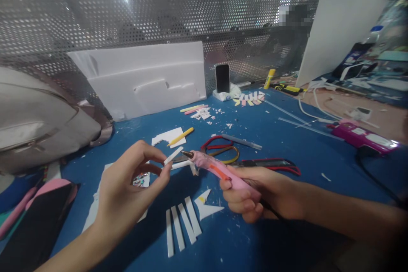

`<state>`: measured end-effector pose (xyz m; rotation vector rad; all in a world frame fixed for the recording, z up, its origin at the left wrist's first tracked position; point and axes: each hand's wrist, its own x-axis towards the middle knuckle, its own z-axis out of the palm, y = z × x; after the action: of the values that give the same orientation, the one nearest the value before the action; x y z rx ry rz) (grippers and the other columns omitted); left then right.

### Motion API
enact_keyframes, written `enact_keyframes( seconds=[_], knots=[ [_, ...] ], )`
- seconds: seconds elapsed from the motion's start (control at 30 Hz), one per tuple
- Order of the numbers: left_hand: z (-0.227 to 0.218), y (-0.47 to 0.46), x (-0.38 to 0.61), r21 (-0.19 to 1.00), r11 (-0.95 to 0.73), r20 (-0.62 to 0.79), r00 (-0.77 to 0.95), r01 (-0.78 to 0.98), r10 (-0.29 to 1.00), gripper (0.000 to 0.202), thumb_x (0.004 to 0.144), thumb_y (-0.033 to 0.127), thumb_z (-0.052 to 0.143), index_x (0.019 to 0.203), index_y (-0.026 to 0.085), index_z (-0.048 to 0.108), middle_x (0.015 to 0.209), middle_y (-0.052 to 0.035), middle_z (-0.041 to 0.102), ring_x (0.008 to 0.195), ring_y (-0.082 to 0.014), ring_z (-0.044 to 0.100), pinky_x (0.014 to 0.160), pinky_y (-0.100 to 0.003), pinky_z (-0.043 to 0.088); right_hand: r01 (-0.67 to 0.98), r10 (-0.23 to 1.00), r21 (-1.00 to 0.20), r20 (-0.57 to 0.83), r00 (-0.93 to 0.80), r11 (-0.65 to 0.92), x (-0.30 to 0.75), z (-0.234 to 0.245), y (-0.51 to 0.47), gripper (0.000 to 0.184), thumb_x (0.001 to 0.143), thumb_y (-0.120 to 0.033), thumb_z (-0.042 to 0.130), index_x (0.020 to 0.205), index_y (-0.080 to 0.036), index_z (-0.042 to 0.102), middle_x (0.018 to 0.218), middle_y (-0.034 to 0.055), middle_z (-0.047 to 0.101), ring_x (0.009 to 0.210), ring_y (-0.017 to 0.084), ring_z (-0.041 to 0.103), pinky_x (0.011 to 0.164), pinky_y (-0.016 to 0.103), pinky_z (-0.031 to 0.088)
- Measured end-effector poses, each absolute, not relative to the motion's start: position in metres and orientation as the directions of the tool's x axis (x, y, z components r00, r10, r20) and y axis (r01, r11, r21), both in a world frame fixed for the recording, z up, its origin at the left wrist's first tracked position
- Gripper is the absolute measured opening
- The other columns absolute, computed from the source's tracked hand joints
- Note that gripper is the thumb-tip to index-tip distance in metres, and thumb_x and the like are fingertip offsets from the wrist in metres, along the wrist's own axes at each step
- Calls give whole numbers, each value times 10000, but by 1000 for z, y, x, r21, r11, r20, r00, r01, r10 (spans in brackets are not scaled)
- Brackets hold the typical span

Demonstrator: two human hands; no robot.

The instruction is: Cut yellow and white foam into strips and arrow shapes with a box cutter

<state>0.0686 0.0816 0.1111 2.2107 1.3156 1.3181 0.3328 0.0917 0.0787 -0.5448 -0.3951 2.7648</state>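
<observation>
Pinching wht strip (174, 155) w/ L hand (127, 180) nr pink glue gun (209, 163) clamped in R hand (250, 193).

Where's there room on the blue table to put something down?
Below the right hand, right of the four white strips, the blue table is mostly bare. Another patch, near a white scrap, lies between the red-and-black tool and the purple device. It's crowded around the scissors and yellow pen.

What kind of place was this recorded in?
Probably a craft workspace: the right hand grips a pink glue gun, red-and-yellow-handled scissors lie on the blue tabletop, and white strips are laid out nearby.
</observation>
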Motion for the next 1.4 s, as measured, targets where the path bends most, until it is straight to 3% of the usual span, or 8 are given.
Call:
enact_keyframes(
  seconds=[0.23,0.47,0.7,0.87,1.4],
  knots=[
    [111,82,63,483,-617,614,263,621,745,112,839,144,604,908,225,572,854,22,536,696,-92,569,605,-233,546,-233,317,-275,-313,-895,-933,331,78,91,387,1008,-418,320,872,-110,510,592,-33,366,537,67,422,498,151,326],
    [109,86,63,198,-665,720,353,720,597,189,830,97,588,944,248,581,770,34,551,632,-85,557,556,-240,433,-235,297,-223,-306,-905,-946,332,77,91,360,1001,-399,356,864,-107,515,578,-28,391,533,71,434,489,145,336],
    [106,87,57,21,-705,738,465,709,489,242,823,77,590,1005,238,590,844,5,605,700,-104,610,639,-223,480,-221,266,-179,-285,-921,-959,332,75,90,357,1004,-386,347,859,-106,515,588,-31,372,531,70,424,489,143,330],
    [102,88,50,-76,-720,733,528,690,429,300,800,42,615,1048,211,608,874,-10,638,742,-114,638,691,-223,507,-202,257,-201,-299,-919,-958,331,75,91,310,976,-382,432,853,-110,516,602,-35,351,528,66,386,477,142,310],
    [103,84,47,-110,-745,717,572,658,399,357,764,-12,641,1066,170,589,899,-46,618,810,-137,632,704,-242,537,-154,219,-246,-264,-939,-957,331,71,92,303,968,-391,445,855,-114,499,612,-35,341,529,60,364,454,138,282]
  ],
)
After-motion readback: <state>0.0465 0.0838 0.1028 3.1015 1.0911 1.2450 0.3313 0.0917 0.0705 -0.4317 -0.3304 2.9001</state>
